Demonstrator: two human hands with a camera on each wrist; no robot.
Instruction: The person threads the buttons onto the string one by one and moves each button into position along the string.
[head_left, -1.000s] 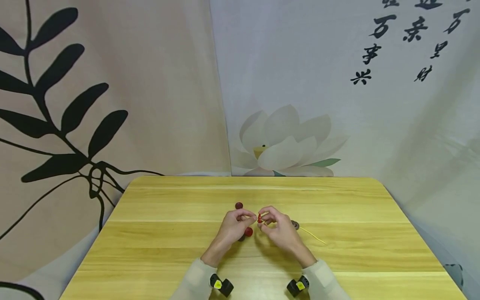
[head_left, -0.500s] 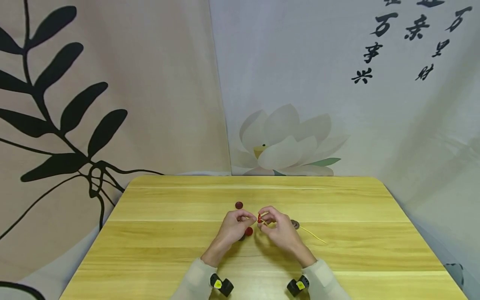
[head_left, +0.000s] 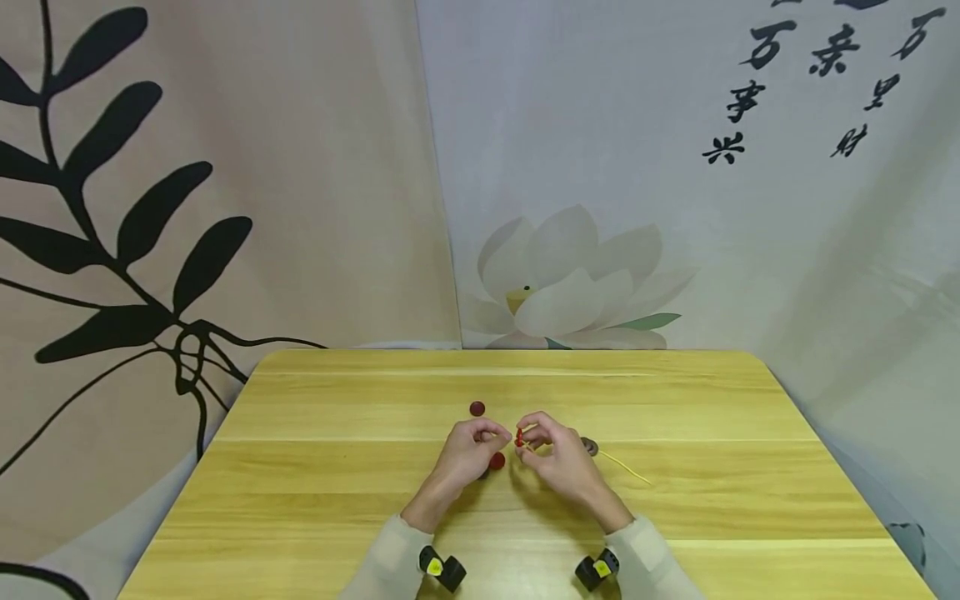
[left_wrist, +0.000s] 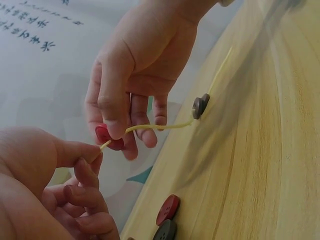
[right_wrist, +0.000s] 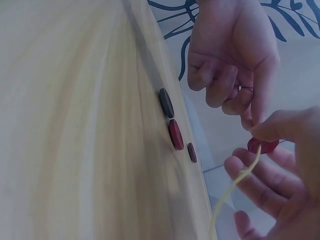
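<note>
My left hand [head_left: 465, 454] pinches the short tip of a yellow cord [left_wrist: 161, 126] between thumb and index finger. Facing it, my right hand [head_left: 561, 458] holds a red button [left_wrist: 116, 143] between thumb and fingers. The cord passes through this button, and its tip comes out on the left hand's side. From the button's other side the cord runs down to a pair of dark buttons [left_wrist: 199, 106] strung on it at the table. Its tail trails off to the right on the wood. Part of the red button is covered by my right thumb.
Beside my left hand, a red button [head_left: 497, 461] and a dark button [left_wrist: 165, 230] lie close together on the wooden table [head_left: 315, 467]. A dark red button [head_left: 477, 408] lies farther back. A printed cloth [head_left: 360, 167] hangs behind the table.
Both hands keep almost the same pose, with the cord tip and the red button held in place. The head view has tilted very slightly.
</note>
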